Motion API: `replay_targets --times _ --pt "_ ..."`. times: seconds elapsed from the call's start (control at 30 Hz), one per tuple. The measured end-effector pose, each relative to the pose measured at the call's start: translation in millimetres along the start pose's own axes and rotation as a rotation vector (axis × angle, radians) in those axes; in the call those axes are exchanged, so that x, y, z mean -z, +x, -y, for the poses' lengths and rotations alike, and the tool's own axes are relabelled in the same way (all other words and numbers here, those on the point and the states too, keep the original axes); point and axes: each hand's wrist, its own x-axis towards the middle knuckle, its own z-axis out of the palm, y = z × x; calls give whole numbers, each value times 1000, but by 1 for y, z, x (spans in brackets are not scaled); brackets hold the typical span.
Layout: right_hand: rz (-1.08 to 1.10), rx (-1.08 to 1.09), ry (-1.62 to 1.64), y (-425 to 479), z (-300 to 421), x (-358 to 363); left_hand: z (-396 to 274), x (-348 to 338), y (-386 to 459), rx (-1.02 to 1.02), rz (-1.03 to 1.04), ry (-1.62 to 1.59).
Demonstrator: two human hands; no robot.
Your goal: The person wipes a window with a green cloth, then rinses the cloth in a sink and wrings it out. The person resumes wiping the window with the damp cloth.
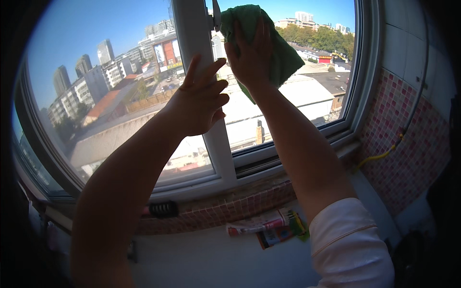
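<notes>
A green cloth (284, 54) lies against the right-hand window pane (248, 133), with the spread fingers of my right hand (250, 54) pressing it flat. Its lower corner hangs below my wrist. My left hand (201, 97) is at the white window stile (196, 28) between the two panes, fingers apart and pointing up and to the right. Whether its palm bears on the stile is hidden. Above it, a window handle (216, 16) sits on the stile, close to the cloth's left edge. The left pane (119, 90) looks hazy in the sunlight.
Below the sill runs a strip of pink mosaic tile (216, 208). Under it, printed packets (263, 226) rest on a pale surface (201, 255). A black slotted object (164, 208) is near my left forearm. At right, a cable with a yellow section (378, 157) crosses the tiled wall (392, 104).
</notes>
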Motion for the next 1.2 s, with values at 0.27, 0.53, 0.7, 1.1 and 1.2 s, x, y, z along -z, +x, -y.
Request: replay_targets --times 0.27,0.53,0.7,1.1,1.2 --pt "727 180 18 -261 -26 83 -4 15 2 75 253 109" --pt "498 220 222 -161 -10 51 -4 13 -2 103 210 17" --pt "211 225 155 -52 -15 15 -4 13 -4 97 268 12" --pt "24 -619 -376 -166 -251 73 -9 18 10 97 310 33" --pt "-19 -422 -191 -118 -128 34 -10 25 8 132 375 74"
